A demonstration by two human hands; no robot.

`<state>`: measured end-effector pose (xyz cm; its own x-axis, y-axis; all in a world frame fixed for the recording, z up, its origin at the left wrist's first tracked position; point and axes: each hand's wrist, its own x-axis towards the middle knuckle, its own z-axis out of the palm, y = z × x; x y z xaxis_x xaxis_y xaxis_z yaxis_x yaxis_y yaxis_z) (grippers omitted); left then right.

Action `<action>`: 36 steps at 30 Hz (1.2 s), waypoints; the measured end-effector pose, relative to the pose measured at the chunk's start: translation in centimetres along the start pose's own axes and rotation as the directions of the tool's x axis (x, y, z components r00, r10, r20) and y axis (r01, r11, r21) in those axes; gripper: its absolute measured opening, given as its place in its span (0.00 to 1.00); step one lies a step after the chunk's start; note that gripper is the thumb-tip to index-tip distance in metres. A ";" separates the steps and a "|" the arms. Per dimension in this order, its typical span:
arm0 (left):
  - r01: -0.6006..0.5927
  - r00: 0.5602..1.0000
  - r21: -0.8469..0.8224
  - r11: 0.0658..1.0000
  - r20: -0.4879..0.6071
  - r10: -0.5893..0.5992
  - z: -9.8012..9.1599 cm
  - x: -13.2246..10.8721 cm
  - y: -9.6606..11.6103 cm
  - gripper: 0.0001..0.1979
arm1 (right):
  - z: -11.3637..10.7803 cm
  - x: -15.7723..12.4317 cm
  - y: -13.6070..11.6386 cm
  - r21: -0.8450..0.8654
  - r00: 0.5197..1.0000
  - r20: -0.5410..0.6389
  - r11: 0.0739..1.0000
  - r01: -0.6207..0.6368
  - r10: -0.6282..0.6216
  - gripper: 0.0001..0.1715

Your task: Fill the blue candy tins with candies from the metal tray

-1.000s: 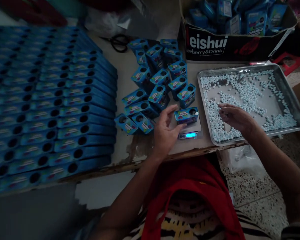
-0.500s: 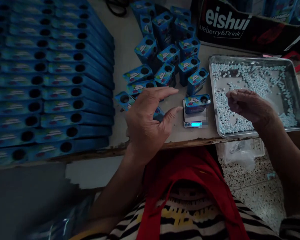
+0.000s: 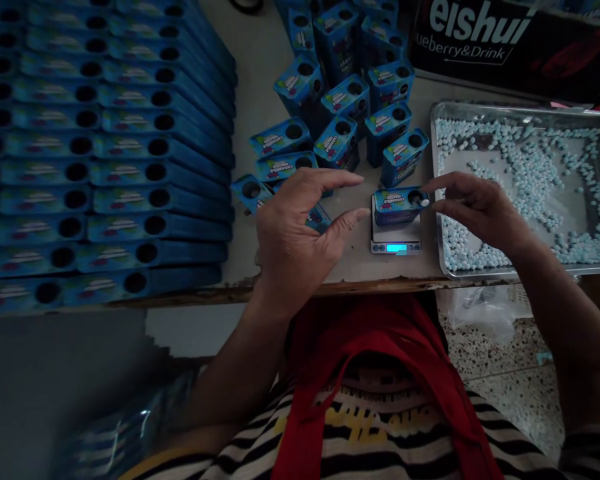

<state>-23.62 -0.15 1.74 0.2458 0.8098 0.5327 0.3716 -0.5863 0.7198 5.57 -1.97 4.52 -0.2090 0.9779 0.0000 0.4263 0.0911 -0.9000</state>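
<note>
We see a blue box (image 3: 393, 205) on a small scale (image 3: 395, 235) between a left hand (image 3: 297, 237), fingers spread wide, and a right hand (image 3: 485, 207), thumb and forefinger parted, where a careless brush of the right fingertips could spill the adjacent white candy (image 3: 425, 203).

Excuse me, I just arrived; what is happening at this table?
A person's right hand is beside a white pellet at the hole of a blue Caramelo box, which stands on a digital scale. Whether hand and pellet touch is unclear. The left hand is open, apart from that box. Pale blue pellets lie in the metal tray.
</note>
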 end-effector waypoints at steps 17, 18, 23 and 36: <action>0.096 0.994 0.090 0.991 0.044 -0.100 -1.0 -0.1 0.0 0.12 | -4.8 -3.7 -2.1 -0.012 0.943 -0.326 0.997 -0.078 0.069 0.07; 0.095 0.995 0.096 0.991 0.029 -0.098 -1.1 0.0 0.0 0.12 | -5.7 -4.2 -1.7 -0.054 0.940 -0.332 0.993 -0.102 0.078 0.11; 0.069 0.998 0.089 0.994 0.003 -0.070 -1.5 0.3 0.5 0.13 | -6.9 -6.0 1.9 0.103 0.835 -0.529 0.988 -0.116 0.153 0.16; -0.039 0.999 0.160 0.986 0.032 0.034 -1.1 0.6 2.4 0.15 | -4.8 -0.6 9.5 -0.372 0.844 -0.530 0.917 -0.142 -0.085 0.22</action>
<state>-23.58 -1.10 4.33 0.2867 0.7897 0.5424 0.5004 -0.6062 0.6182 13.97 -0.75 -1.96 0.2538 0.9172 0.3071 0.7481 0.0151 -0.6634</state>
